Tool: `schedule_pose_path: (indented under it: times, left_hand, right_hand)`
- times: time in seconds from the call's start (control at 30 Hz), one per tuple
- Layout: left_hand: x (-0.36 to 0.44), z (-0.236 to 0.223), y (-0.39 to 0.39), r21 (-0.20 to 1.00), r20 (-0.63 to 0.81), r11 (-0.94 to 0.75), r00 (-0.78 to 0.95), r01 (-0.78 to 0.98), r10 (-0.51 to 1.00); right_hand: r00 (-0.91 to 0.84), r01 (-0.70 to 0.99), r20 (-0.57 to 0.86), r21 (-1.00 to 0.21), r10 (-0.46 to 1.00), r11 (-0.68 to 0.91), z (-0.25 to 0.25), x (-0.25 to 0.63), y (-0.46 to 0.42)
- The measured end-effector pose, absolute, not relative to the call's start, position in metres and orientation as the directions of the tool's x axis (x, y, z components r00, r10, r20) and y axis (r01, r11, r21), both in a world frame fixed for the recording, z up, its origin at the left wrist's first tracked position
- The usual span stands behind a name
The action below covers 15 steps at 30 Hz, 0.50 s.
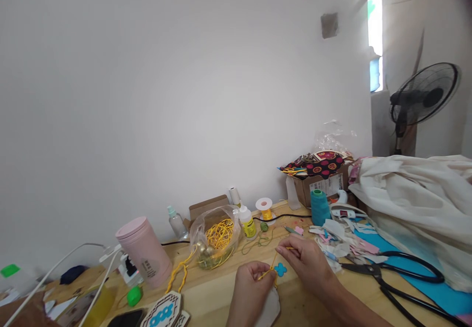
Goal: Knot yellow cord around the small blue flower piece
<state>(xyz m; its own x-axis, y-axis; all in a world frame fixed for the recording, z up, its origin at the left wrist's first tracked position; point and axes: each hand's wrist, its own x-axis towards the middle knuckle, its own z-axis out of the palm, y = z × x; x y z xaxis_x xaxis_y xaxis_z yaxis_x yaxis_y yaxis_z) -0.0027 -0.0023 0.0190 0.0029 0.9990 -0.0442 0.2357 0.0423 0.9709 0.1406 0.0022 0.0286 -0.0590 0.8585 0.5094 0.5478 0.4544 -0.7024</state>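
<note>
A thin yellow cord [274, 258] runs between my two hands over the wooden table. My left hand [251, 287] pinches it low down, fingers closed, with a short end sticking out. My right hand [308, 260] holds the cord's upper stretch between thumb and fingertips, up and to the right. A small blue flower-shaped piece [280, 269] shows between the hands; whether it is attached to the cord I cannot tell. Below my left hand is a pale flat piece [272, 308], partly covered by that hand. Wooden plaques with blue flowers [162, 314] lie at the left, a yellow cord loop beside them.
Large black scissors [379, 270] and fabric scraps [337, 233] lie to the right. Behind my hands stand a glue bottle [248, 222], a yellow thread spool [265, 211] and a teal thread cone [320, 208]. A bag of yellow cord [217, 241] and a pink tumbler [144, 253] are leftward.
</note>
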Motion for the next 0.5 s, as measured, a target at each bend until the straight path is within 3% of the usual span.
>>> schedule_pose_path:
  times: [0.5]
  left_hand:
    - [-0.0036,0.0189,-0.0027,0.961,-0.039,0.036,0.003,0.276,0.999]
  right_hand:
    - [0.027,0.518,0.542,-0.726,0.840,0.452,0.0255,0.1393,0.0014]
